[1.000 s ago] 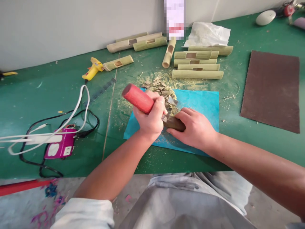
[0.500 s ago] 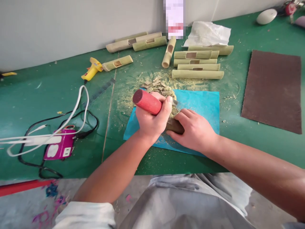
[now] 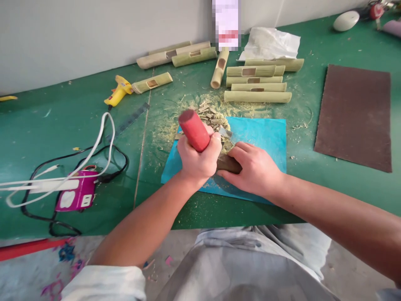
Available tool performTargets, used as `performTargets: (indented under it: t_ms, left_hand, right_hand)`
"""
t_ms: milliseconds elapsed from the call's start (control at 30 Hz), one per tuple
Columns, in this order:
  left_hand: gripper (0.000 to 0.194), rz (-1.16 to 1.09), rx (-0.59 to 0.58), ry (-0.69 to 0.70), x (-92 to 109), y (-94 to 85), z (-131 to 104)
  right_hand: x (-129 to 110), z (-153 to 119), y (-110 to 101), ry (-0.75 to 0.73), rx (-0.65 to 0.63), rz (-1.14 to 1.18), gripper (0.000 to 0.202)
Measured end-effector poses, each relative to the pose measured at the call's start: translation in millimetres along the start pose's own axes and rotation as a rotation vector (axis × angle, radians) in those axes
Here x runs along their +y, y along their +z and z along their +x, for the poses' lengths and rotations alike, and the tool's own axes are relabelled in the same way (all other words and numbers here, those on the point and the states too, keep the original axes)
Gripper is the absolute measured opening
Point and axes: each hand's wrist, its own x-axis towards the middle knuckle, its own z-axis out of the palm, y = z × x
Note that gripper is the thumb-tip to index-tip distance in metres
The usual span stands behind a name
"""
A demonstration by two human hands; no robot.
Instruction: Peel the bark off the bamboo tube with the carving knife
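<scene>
From remote, I see the dark piece [image 3: 230,164] over the blue sheet [image 3: 260,130], approx. its middle. R hand [image 3: 255,167] grasps it; L hand [image 3: 200,161] is clenched round the red handle [image 3: 194,130], whose lower end I cannot see. Chips [image 3: 213,119] lie at the sheet's far edge, bamboo tubes [image 3: 258,97] behind it, brown mat [image 3: 354,117] to right of it.

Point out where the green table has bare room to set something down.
Mostly bare patches, bar a few flecks: left of the yellow glue gun, beyond the purple block; and between the brown mat and the right forearm. Crowded: the blue sheet beneath left hand, right hand and shavings, and the bamboo tubes behind.
</scene>
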Motion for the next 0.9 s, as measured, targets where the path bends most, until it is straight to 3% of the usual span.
performTargets:
  t_ms: [133, 533, 767, 900]
  left_hand:
    - [0.027, -0.145, 0.135, -0.017, -4, 3.1, 3]
    - [0.029, 0.030, -0.018, 0.028, 1, -0.1, 0]
    - [0.024, 0.128, -0.149, 0.197, 1, -6.8, 3]
    - [0.025, 0.104, -0.112, 0.181, -1, -7.7, 3]
  right_hand:
    - [-1, 0, 0, 0.006, 0.003, -0.001, 0.024]
    - [-2, -3, 3, -0.012, 0.040, -0.036, 0.024]
    - [-1, -3, 3, -0.014, 0.049, -0.022, 0.022]
    - [-1, -3, 2, -0.038, 0.046, -0.055, 0.022]
